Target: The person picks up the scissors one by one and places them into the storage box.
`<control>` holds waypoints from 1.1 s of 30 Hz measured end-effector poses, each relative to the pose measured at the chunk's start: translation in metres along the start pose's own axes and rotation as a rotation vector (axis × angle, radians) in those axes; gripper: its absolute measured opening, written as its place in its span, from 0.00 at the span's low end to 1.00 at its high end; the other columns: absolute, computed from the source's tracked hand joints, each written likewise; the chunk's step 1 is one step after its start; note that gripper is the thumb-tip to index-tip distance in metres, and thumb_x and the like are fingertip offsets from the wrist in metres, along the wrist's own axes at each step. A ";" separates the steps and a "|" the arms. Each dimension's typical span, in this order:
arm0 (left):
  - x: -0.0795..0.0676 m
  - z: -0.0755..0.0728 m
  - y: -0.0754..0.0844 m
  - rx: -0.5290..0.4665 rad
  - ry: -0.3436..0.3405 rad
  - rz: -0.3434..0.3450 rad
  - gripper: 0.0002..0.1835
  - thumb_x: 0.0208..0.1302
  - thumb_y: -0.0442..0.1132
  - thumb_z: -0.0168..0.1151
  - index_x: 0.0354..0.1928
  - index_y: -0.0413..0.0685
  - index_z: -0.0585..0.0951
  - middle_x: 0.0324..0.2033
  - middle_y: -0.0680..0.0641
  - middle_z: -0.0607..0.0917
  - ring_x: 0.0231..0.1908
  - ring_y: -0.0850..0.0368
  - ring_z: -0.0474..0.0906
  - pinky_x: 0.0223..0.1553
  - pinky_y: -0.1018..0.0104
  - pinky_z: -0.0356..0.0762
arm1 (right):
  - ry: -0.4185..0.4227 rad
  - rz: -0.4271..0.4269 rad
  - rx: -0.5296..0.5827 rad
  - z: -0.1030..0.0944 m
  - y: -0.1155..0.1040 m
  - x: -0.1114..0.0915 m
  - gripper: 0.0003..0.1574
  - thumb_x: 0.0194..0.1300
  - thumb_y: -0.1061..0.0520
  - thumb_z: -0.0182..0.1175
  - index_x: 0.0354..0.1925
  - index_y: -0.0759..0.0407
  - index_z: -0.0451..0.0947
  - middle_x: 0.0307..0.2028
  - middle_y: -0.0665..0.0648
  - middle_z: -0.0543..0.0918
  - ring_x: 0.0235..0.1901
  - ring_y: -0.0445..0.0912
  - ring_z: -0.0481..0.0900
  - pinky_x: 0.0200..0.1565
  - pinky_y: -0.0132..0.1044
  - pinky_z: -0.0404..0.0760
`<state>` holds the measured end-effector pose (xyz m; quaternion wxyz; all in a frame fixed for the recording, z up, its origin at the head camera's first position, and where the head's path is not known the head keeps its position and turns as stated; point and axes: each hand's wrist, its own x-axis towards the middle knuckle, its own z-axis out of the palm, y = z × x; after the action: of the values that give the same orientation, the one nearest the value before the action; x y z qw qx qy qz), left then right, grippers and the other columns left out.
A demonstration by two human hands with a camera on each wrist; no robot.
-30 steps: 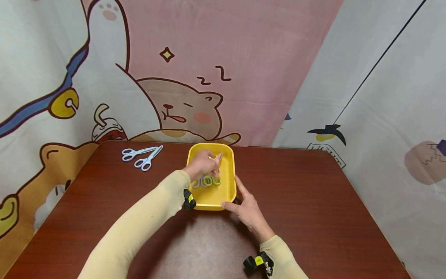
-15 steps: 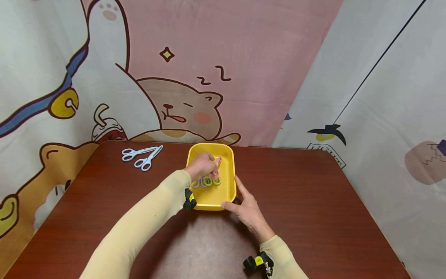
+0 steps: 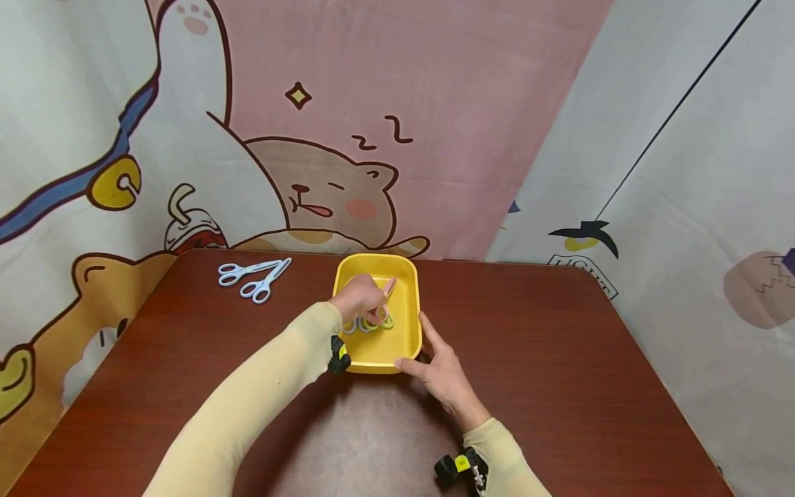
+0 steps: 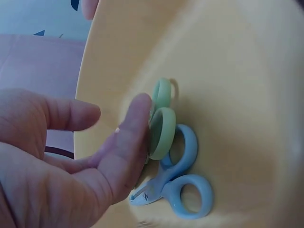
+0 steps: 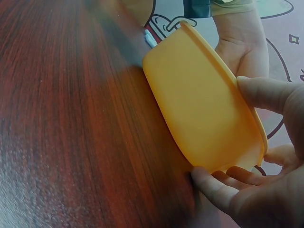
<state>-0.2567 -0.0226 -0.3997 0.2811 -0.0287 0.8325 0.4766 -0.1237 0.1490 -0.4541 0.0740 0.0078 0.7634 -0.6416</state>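
Observation:
In the head view a yellow plastic tray (image 3: 408,331) stands at mid-table with several scissors inside. My left hand (image 3: 362,298) reaches into it, beside pink scissors (image 3: 389,287) whose blades point away from me. The left wrist view shows a gap between thumb and fingers; the fingertips are right at green scissors (image 4: 165,135). Blue scissors (image 4: 192,199) lie beside these on the tray floor. My right hand (image 3: 444,376) holds the tray's near right corner. In the right wrist view its thumb is on the rim and its fingers are against the wall.
Two pairs of light blue scissors (image 3: 263,281) lie at the table's back left, outside the tray. The brown wooden table (image 3: 528,345) ends at a printed cloth backdrop (image 3: 472,138) behind it and on both sides.
The pink scissors have come lower in the tray, and their handles have shifted slightly left over the green ones. My left hand has moved slightly with them. My right hand stays on the corner.

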 end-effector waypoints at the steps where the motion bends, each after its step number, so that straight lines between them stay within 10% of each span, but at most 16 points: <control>1: 0.000 0.000 0.000 0.017 0.007 -0.012 0.12 0.73 0.33 0.56 0.46 0.26 0.81 0.42 0.33 0.86 0.29 0.48 0.84 0.45 0.55 0.87 | 0.002 0.001 -0.001 0.000 0.000 0.000 0.64 0.60 0.62 0.74 0.83 0.47 0.49 0.80 0.59 0.55 0.72 0.62 0.67 0.50 0.36 0.83; 14: 0.001 -0.004 0.004 0.300 0.089 -0.050 0.14 0.72 0.45 0.61 0.38 0.39 0.80 0.27 0.45 0.76 0.20 0.55 0.68 0.21 0.66 0.66 | -0.003 -0.025 -0.009 -0.001 -0.001 0.001 0.65 0.59 0.63 0.74 0.83 0.50 0.48 0.78 0.63 0.61 0.73 0.63 0.66 0.49 0.32 0.80; 25: -0.012 -0.011 -0.002 0.248 0.074 0.027 0.31 0.71 0.47 0.60 0.70 0.38 0.71 0.62 0.40 0.77 0.56 0.48 0.75 0.62 0.52 0.75 | 0.011 0.001 -0.014 0.000 -0.001 0.001 0.65 0.59 0.62 0.75 0.83 0.48 0.48 0.78 0.59 0.62 0.73 0.59 0.67 0.54 0.36 0.80; 33: -0.017 -0.013 -0.008 0.209 0.080 0.077 0.32 0.70 0.47 0.60 0.71 0.40 0.71 0.65 0.40 0.76 0.59 0.47 0.74 0.64 0.50 0.73 | 0.010 -0.002 0.017 0.001 0.001 0.002 0.65 0.58 0.65 0.74 0.83 0.48 0.49 0.77 0.61 0.63 0.71 0.60 0.69 0.48 0.30 0.80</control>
<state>-0.2457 -0.0416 -0.3924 0.2307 0.0136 0.8887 0.3961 -0.1256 0.1479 -0.4558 0.0696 0.0110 0.7582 -0.6482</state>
